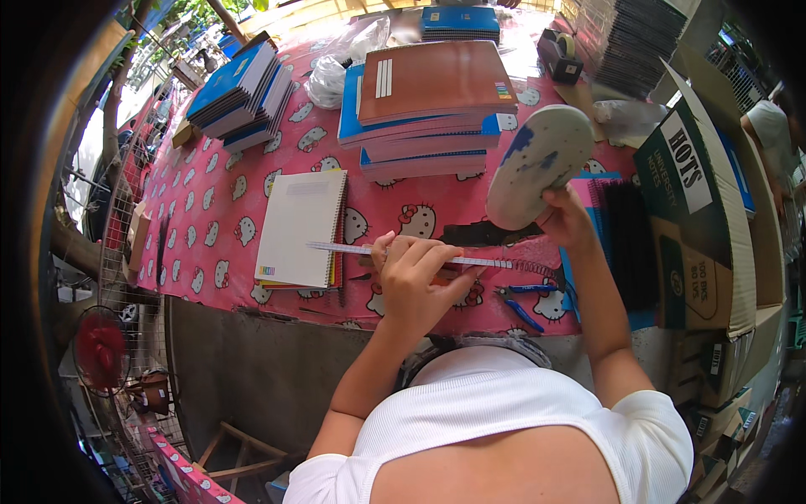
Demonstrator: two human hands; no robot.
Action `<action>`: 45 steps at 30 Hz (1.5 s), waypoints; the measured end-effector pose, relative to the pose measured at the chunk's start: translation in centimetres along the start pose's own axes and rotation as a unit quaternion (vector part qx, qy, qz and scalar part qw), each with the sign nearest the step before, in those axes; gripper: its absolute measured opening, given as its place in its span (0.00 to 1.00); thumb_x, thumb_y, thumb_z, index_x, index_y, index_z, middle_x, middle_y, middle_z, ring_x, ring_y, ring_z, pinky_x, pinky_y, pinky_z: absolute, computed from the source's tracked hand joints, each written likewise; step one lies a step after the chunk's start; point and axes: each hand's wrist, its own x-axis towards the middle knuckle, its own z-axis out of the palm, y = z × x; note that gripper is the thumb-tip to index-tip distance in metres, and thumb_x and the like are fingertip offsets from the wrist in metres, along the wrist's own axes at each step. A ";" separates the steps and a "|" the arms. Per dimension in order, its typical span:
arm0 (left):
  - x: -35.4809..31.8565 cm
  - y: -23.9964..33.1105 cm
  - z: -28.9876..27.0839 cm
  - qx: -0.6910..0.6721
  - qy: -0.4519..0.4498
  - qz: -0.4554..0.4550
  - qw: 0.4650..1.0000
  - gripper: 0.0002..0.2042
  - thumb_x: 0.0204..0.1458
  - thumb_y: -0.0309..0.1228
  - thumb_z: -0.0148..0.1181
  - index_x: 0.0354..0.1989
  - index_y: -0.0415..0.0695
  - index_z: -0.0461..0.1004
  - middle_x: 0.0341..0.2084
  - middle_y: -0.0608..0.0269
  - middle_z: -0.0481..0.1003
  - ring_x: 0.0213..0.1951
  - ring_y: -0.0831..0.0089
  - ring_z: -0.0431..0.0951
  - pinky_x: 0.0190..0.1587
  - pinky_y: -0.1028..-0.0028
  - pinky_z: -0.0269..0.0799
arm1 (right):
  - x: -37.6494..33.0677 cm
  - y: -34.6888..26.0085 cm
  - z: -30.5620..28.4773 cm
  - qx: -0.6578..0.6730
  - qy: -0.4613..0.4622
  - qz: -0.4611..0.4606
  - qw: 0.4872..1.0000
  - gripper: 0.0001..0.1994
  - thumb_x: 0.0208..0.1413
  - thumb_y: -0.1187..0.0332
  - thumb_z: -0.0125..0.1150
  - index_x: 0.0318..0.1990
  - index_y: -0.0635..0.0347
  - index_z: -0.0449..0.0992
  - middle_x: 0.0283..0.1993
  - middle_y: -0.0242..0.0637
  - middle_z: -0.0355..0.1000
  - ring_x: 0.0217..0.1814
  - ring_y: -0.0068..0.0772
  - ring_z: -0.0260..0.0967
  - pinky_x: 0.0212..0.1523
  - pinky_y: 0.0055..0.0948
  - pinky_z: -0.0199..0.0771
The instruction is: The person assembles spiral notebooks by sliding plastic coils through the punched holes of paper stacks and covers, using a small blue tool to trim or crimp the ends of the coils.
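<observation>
My right hand [567, 222] grips a pale slipper [541, 160] with blue-grey patches, raised above the table. My left hand [420, 277] is closed around a notebook [487, 262] seen edge-on, its thin white page edge running left to right. A spiral coil [532, 267] trails from the notebook's right end. Just below it lie blue-handled cutting pliers [525, 304]. To the left rests a small stack of spiral notebooks with a white sheet [300, 227] on top. Black plastic coils [625, 248] lie in a bunch on blue covers to the right of my right hand.
Tall piles of notebooks with a brown cover [437, 80] on top stand mid-table. More blue notebooks [239, 92] are stacked at the far left. A tape dispenser [561, 57] sits at the back; an open cardboard box [701, 193] stands at the right. A pink patterned cloth [210, 185] covers the table.
</observation>
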 end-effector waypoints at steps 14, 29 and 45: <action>0.3 0.3 0.3 -0.023 0.001 -0.014 1.000 0.16 0.28 0.38 0.77 0.28 0.51 0.79 0.24 0.73 0.77 0.31 0.74 0.73 0.50 0.65 0.57 | -0.7 0.5 -0.9 -0.328 -0.055 -0.022 0.943 0.33 0.44 0.73 0.69 0.59 0.62 0.60 0.54 0.40 0.68 0.54 0.31 0.69 0.56 0.33 0.68; 0.3 0.0 -0.7 -0.058 -0.019 -0.087 0.994 0.25 0.32 0.35 0.76 0.42 0.46 0.74 0.31 0.65 0.78 0.34 0.72 0.74 0.48 0.67 0.62 | 0.5 -2.7 3.4 -0.374 -0.189 0.036 0.907 0.38 0.30 0.70 0.75 0.54 0.59 0.63 0.44 0.35 0.73 0.48 0.23 0.69 0.47 0.27 0.73; -1.0 -3.4 -3.9 0.121 -0.039 -0.155 0.980 0.20 0.27 0.49 0.75 0.30 0.56 0.79 0.55 0.65 0.66 0.64 0.58 0.57 0.60 0.32 0.21 | 4.6 0.6 5.9 -0.562 -0.143 0.065 0.812 0.36 0.34 0.77 0.73 0.55 0.60 0.64 0.48 0.39 0.70 0.53 0.32 0.67 0.54 0.30 0.68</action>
